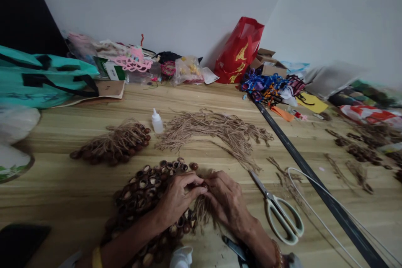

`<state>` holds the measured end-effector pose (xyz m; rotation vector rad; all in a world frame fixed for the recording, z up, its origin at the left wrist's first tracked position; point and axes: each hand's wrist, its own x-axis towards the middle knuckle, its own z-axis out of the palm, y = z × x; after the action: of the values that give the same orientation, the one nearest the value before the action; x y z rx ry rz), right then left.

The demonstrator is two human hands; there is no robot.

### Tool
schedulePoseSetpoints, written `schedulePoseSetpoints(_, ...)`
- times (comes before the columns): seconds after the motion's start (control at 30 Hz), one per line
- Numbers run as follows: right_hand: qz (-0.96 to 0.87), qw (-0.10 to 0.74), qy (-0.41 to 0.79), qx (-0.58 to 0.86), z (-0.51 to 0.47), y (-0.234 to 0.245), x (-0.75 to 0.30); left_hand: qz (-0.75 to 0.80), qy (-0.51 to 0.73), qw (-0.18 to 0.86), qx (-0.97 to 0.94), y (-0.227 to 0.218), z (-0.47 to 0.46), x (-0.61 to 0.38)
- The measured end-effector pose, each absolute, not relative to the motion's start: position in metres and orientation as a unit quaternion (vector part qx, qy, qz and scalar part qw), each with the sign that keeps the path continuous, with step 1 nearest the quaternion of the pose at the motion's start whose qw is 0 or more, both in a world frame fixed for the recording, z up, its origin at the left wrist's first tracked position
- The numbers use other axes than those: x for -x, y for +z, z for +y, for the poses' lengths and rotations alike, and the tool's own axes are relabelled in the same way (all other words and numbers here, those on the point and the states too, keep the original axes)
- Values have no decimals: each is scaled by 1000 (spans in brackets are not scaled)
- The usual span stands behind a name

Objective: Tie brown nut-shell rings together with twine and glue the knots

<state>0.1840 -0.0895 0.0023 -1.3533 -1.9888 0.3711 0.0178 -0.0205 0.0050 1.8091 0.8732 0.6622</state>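
My left hand and my right hand meet at the fingertips, both pinched on a small brown nut shell, mostly covered by the fingers. Strands of brown twine hang below, between the hands. Under and beside my left forearm spreads a pile of hollow nut shells, many with their openings up. A single round shell lies just beyond the left fingers. To the right of my right hand rest scissors with pale handles, blades slightly apart. A dark-handled tool is partly hidden by my right forearm.
Cut twine lengths lie ahead, beside a white squeeze bottle. Shells with twine attached are bundled at left. A dark strip and white cable cross the right side. Bags, including a red one, line the wall.
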Motion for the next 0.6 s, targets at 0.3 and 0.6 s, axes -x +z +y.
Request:
schedulePoseSetpoints(0.3, -764, 351, 128, 526, -90, 0, -185, 358, 285, 490, -742, 4, -20, -19)
schedulePoseSetpoints(0.6, -765, 366, 125, 515, -88, 0, -185, 381, 311, 491, -719, 4, -20, -21)
